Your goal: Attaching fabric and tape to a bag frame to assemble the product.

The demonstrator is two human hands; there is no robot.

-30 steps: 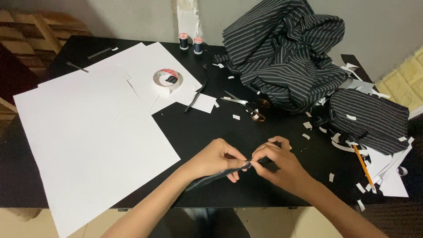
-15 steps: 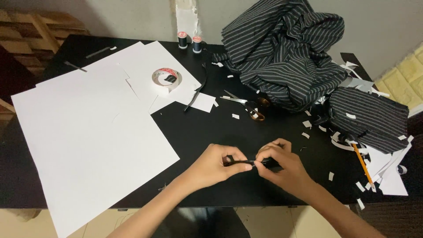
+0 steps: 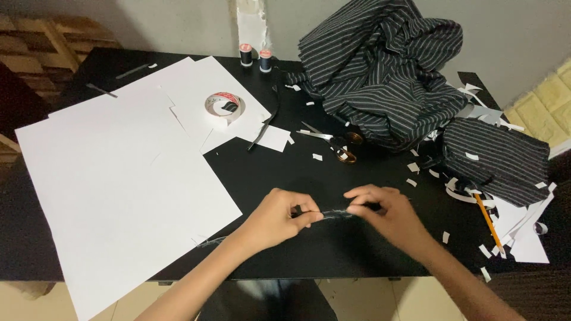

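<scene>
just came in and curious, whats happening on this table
A person sits at a black table, pinching a thin dark strip between the left hand and the right hand, stretched level just above the tabletop. Large white paper sheets lie to the left with a tape roll. Scissors, striped fabric and paper scraps sit behind and to the right.

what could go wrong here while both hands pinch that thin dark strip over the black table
The thin dark strip, pinched between the left hand and right hand, barely stands out from the black table, so it may be hard to find if dropped. The scissors lie open just beyond the hands, where a reach could catch the blades.
</scene>
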